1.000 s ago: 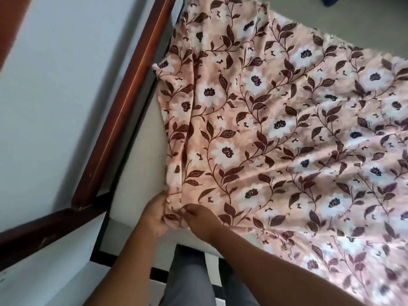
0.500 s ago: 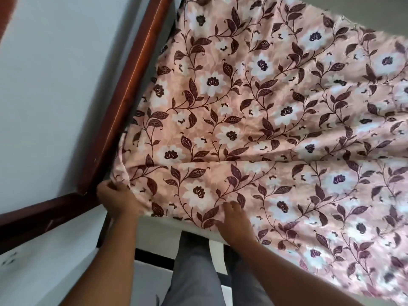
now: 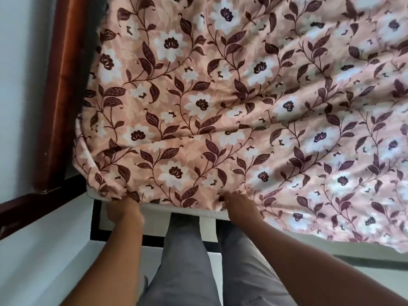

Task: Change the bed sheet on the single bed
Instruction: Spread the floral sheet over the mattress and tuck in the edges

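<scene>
Left hand [image 3: 124,209] and right hand [image 3: 239,205] both pinch sheet [image 3: 220,102] hem at mattress [image 3: 183,209] near edge. Sheet spread over bed, wrinkled, reaching the left corner. Wooden frame [image 3: 64,89] runs along left side.

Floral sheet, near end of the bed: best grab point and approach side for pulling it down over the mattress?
Grip the floral sheet along its near hem, from the foot side, where the left hand and right hand pinch it. The hem stops at the white mattress edge, which is still exposed.
</scene>
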### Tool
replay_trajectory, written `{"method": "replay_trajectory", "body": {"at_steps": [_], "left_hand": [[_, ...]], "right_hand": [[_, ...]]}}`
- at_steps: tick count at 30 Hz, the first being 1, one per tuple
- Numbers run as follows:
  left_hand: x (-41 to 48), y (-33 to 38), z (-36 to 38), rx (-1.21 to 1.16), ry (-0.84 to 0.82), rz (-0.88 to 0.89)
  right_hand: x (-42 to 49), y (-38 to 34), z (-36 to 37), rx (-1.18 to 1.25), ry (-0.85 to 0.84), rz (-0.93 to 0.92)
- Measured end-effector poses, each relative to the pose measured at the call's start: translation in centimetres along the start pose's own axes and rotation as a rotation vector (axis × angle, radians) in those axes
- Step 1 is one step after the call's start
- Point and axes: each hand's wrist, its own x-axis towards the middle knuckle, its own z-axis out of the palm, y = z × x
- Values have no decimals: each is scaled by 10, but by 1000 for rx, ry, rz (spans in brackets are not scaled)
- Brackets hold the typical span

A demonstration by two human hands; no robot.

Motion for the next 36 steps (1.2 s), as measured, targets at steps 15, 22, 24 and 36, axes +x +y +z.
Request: {"method": "replay_trajectory", "body": {"at_steps": [15,22,24,36], "left_hand": [[-32,34,-29,253,-2,232],[-7,32,-50,446,146,293],[-5,27,-47,419,197,244],[0,40,-41,444,166,351]], "right_hand": [[-15,-3,29,68,-180,-6],[-38,13,48,178,37,35],[-45,22,55,138,31,73],[-53,56,52,-13,-316,1]]}}
